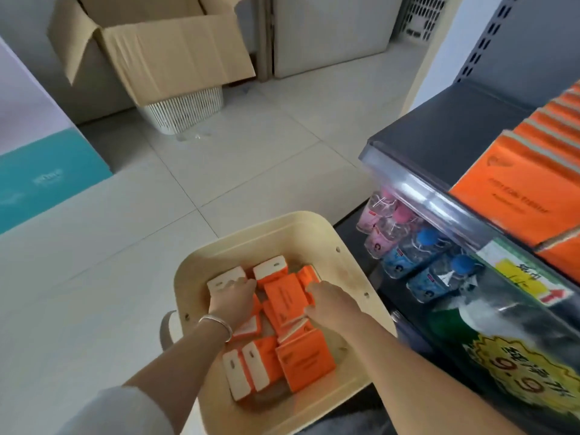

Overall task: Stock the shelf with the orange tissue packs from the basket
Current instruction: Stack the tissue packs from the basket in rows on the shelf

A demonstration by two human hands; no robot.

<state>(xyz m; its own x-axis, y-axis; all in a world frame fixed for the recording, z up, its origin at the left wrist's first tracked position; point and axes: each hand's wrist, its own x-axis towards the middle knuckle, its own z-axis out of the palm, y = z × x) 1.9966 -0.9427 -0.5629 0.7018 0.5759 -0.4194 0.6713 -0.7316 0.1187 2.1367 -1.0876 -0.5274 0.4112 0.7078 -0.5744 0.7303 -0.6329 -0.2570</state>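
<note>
A cream plastic basket (201,265) stands on the floor below me, holding several orange tissue packs (306,362) with white ends. Both hands reach into it. My left hand (233,301), with a silver bracelet at the wrist, curls its fingers over a white-ended pack (219,282) at the basket's far left. My right hand (332,304) grips the right edge of a flat orange pack (282,301) in the middle. To the right, the dark shelf (439,136) carries a row of orange tissue packs (514,196) standing front to back.
Under the top shelf, small bottles (408,243) with pink and blue caps lie in rows behind a clear rail with a yellow price label (521,276). An open cardboard box (163,48) sits on a white slatted bin (185,111) across the tiled floor.
</note>
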